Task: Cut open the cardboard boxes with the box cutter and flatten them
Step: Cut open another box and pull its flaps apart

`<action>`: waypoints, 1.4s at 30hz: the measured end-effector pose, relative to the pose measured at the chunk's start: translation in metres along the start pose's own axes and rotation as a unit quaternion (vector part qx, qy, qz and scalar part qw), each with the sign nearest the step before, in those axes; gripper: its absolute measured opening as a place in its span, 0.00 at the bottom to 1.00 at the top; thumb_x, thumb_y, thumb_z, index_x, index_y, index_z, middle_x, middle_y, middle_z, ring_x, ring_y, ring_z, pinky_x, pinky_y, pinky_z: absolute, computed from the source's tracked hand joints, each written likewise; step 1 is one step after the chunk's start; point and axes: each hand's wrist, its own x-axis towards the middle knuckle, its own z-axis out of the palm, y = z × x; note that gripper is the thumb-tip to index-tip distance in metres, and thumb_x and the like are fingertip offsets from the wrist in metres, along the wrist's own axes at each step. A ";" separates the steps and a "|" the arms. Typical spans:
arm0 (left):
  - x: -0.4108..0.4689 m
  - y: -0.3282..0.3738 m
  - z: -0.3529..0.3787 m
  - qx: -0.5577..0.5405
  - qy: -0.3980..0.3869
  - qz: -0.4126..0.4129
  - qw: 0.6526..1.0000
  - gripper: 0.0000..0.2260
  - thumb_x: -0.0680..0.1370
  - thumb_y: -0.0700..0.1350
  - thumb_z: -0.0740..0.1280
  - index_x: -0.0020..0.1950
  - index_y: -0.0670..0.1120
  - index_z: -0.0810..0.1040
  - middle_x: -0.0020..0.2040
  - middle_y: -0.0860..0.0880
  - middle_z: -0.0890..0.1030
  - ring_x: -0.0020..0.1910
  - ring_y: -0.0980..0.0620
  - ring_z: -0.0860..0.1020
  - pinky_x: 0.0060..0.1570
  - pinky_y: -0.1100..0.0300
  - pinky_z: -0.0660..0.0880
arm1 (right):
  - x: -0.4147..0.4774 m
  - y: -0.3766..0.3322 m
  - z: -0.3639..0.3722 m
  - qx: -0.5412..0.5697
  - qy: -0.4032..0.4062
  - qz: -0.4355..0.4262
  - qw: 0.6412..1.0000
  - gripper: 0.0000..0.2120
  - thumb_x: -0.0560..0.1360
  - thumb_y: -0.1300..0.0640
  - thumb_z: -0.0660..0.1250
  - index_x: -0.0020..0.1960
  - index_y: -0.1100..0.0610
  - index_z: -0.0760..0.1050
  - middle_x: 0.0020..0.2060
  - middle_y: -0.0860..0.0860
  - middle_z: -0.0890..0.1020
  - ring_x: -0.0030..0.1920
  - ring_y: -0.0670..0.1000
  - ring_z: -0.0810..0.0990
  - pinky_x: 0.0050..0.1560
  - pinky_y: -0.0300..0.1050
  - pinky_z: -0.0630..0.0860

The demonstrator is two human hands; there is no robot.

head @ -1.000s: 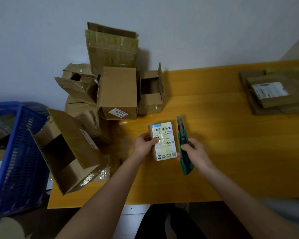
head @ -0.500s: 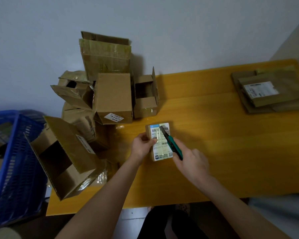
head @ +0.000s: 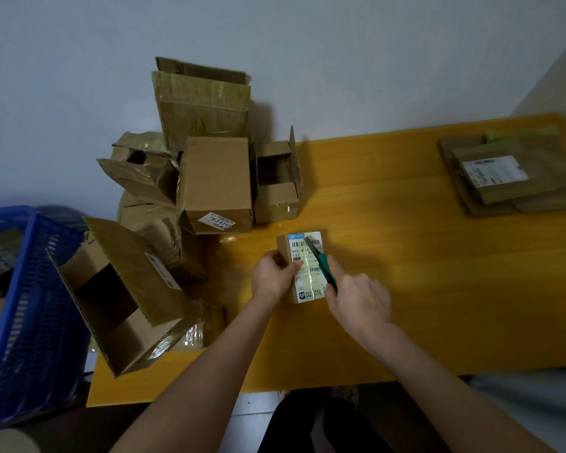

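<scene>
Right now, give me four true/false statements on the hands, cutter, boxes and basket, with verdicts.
1. The left hand holds the small labelled box on the table. True.
2. The right hand is empty. False: it grips the green box cutter, blade over the box's label.
3. Flattened cardboard lies at the table's far right. True.
4. The blue basket stands on the table. False: it sits beside the table, off its left end.
</scene>
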 end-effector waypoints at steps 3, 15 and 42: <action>-0.001 0.001 0.001 0.024 0.002 0.000 1.000 0.17 0.75 0.48 0.72 0.62 0.45 0.76 0.55 0.49 0.82 0.51 0.48 0.82 0.52 0.49 0.79 | 0.000 0.000 -0.001 -0.021 -0.015 -0.005 1.000 0.27 0.82 0.48 0.54 0.78 0.48 0.50 0.44 0.50 0.81 0.39 0.51 0.81 0.38 0.46 0.80; -0.003 -0.001 0.004 0.049 0.002 -0.015 0.999 0.15 0.75 0.50 0.71 0.59 0.46 0.78 0.54 0.49 0.83 0.49 0.49 0.82 0.49 0.50 0.80 | 0.001 -0.008 -0.002 -0.049 -0.055 -0.010 0.997 0.26 0.81 0.54 0.58 0.77 0.51 0.55 0.49 0.52 0.81 0.46 0.52 0.82 0.44 0.46 0.81; 0.014 -0.004 -0.009 -0.125 0.066 -0.119 0.983 0.07 0.76 0.49 0.71 0.50 0.48 0.77 0.52 0.45 0.83 0.49 0.46 0.83 0.52 0.46 0.80 | -0.042 0.026 -0.012 0.012 -0.146 -0.028 0.989 0.18 0.78 0.50 0.60 0.68 0.46 0.70 0.37 0.47 0.76 0.37 0.50 0.78 0.34 0.43 0.75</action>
